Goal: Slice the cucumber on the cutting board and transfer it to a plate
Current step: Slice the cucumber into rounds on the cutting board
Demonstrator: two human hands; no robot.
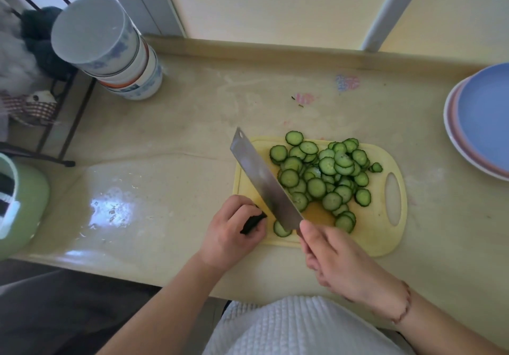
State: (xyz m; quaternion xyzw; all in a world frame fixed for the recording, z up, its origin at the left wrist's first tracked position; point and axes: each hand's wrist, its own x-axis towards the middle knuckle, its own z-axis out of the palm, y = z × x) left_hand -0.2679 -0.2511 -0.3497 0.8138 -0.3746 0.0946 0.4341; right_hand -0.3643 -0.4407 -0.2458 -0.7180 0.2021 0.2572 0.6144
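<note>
White ribbed garment (297,327) at 6 o'clock, closest to lens. Above it, right hand (338,261) w/ a thin bracelet at the wrist, fingers wrapped round the knife handle, thumb up against the blade heel. Cleaver-type knife (264,178) running from 5 toward 11 o'clock across the left part of the yellow cutting board (382,230), edge down on the board. Left hand (234,230) at 7 o'clock of the board, fingers curled round a dark cucumber end (253,222), just beside the blade. One slice (281,229) lying by the blade heel, betw. both hands. Big heap of cucumber slices (325,173) on the blade's right side, overlapping, covering the board's middle & far part; one slice hanging over the 12 o'clock edge. Handle hole of the board at 3 o'clock. Stacked plates (484,123), blue on top, at 2 o'clock on the surface (170,140), well apart from the board. Stack of upturned bowls (110,49) at 10 o'clock. Green container (24,206) at 9 o'clock, cut off by the frame edge.
</note>
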